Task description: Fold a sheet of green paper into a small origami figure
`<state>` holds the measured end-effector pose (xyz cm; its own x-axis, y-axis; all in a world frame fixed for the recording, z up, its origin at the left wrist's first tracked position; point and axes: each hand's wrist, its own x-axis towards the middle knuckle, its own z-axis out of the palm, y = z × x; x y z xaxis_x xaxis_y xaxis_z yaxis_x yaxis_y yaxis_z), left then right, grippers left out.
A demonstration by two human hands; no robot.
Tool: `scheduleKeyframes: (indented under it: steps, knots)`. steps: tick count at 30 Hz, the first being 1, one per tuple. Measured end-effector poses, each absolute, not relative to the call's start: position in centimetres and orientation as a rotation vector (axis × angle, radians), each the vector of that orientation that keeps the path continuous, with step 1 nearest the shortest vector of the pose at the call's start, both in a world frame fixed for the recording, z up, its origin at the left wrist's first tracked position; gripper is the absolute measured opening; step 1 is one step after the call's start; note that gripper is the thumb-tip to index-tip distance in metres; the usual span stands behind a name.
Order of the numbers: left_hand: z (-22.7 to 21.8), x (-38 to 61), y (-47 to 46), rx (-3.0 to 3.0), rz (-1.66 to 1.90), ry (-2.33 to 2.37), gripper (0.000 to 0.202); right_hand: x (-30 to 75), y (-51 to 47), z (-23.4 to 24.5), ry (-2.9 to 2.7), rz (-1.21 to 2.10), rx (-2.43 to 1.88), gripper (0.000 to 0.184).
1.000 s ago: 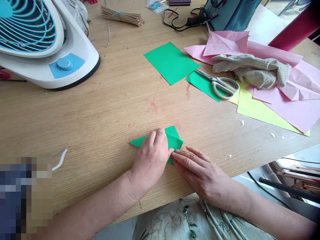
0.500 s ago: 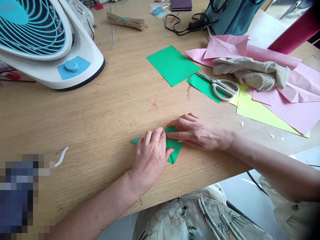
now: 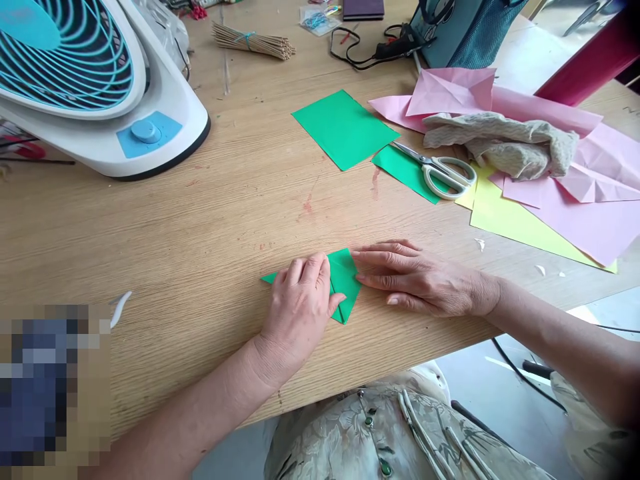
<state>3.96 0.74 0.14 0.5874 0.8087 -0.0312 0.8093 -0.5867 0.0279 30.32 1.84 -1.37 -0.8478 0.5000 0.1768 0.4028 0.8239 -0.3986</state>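
Near the table's [image 3: 200, 233] front edge I'm pressing the folded green paper [image 3: 346, 273] under my flat left hand [image 3: 300, 305], my right hand's [image 3: 420, 280] straight fingers touching it.

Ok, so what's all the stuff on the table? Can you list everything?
folded paper: one, green, near table edge, partly under the left hand
flat sheet: one, green, middle of the table
small piece: one, green, under the scissors
scissors: one pair, white handles, right of the flat sheet
pink sheets: several, pink, far right
yellow sheet: one, yellow, under the pink sheets
cloth: one, beige, on the pink sheets
fan: one, white and blue, top left
stick bundle: one, tan, far side
corded tool: one, black, far side
table: one, light wood
left hand: flat on the folded paper
right hand: flat, fingertips at the folded paper's right edge
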Motion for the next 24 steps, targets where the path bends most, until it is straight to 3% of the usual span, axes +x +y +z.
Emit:
scheduleKeyframes:
  steps: [10,17,24]
  knots:
    - [-0.5,3.7,0.8,2.802,0.075,1.387,0.057,29.2,0.8,0.2,-2.448,0.605,-0.927,0.033]
    - [-0.3,1.5,2.0,2.758,0.363,1.412,0.071,25.6,1.7,-0.7,-2.559,0.316,-0.869,0.028]
    - [0.6,-1.6,3.7,2.522,0.241,1.651,0.03,25.4,1.9,-1.2,-2.614,0.327,-0.911,0.032]
